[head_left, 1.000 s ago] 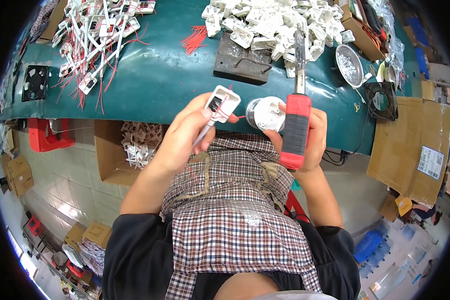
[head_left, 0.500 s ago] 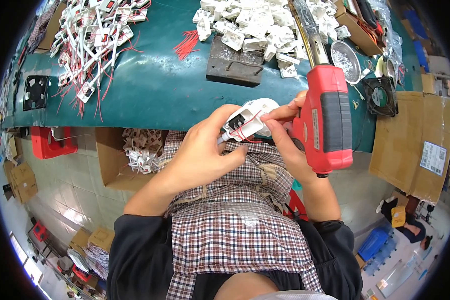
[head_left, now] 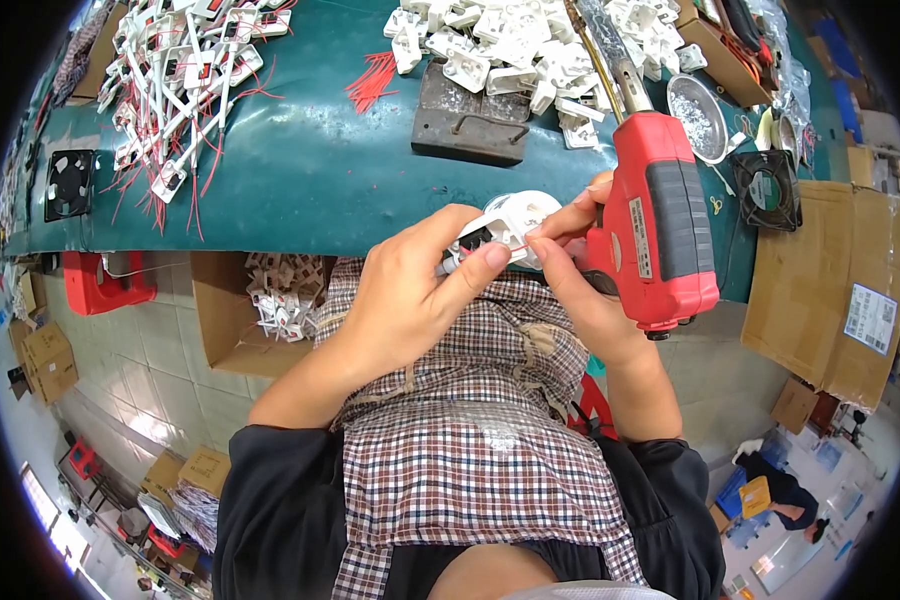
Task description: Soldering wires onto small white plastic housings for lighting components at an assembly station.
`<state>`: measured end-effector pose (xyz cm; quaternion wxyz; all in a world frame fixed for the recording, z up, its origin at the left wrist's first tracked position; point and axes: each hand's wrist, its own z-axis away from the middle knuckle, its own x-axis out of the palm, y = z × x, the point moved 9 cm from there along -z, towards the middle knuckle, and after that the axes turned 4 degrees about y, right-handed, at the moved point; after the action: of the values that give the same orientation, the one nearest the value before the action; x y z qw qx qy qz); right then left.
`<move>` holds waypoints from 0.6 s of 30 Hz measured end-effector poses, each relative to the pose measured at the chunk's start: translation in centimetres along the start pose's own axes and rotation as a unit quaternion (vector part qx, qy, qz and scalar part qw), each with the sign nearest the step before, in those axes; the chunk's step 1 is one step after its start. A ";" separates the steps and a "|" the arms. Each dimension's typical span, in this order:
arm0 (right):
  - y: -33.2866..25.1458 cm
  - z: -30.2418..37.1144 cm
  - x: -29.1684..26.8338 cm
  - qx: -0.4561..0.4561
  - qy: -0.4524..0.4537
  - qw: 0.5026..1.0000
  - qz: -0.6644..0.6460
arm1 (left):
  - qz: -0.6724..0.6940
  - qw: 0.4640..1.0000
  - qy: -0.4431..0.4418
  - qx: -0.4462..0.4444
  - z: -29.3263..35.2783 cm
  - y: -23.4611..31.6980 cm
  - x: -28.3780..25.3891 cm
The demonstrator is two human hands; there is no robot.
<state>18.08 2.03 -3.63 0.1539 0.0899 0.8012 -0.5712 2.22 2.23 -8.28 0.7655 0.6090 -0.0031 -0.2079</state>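
Note:
My left hand (head_left: 410, 285) is closed around a small white plastic housing (head_left: 505, 232) with a black switch-like part inside, its thumb pressing on the near side. A white round piece (head_left: 538, 206) shows just behind the housing; whether it is joined to it I cannot tell. The fingertips of my right hand (head_left: 580, 245) pinch a short red wire (head_left: 519, 247) at the housing. That same hand also carries a red and black soldering gun (head_left: 660, 220), its long metal barrel pointing away over the bench. The gun hides part of the right fingers.
White housings (head_left: 515, 45) are heaped at the back, beside cut red wires (head_left: 372, 82) and a dark metal block (head_left: 470, 120). Wired assemblies (head_left: 185, 100) pile up far left. A metal bowl (head_left: 697, 118), a fan (head_left: 767, 190) and a cardboard box (head_left: 820, 290) are on the right.
My left thumb has moved up onto the housing, over the red wires. The soldering gun's handle has swung slightly right, and my right fingertips stay at the housing.

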 end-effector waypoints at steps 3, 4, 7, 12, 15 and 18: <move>-0.1 0.3 -0.3 0.002 -0.004 1.000 0.004 | 0.198 0.973 -0.027 -0.113 0.4 -1.9 0.9; -0.2 0.5 -0.2 -0.011 -0.019 0.999 0.045 | 0.199 0.973 -0.026 -0.114 0.4 -2.1 1.2; -0.5 0.9 -0.1 0.005 0.004 0.998 0.063 | 0.247 0.968 0.042 0.032 0.2 -0.1 0.2; -0.1 1.7 0.0 0.004 0.010 0.993 0.120 | 0.089 0.985 0.073 0.128 0.3 1.8 -0.7; 1.1 2.5 0.1 0.040 0.009 0.994 0.097 | 0.041 0.975 0.101 0.191 0.3 2.0 -0.8; 1.7 3.0 -0.1 0.063 0.016 0.992 0.105 | 0.041 0.965 0.132 0.223 0.4 2.5 -0.7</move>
<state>19.11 -0.19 -5.98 0.1941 0.1929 0.7520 -0.5997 2.29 2.51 -5.68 0.6116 0.7858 0.0268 -0.0882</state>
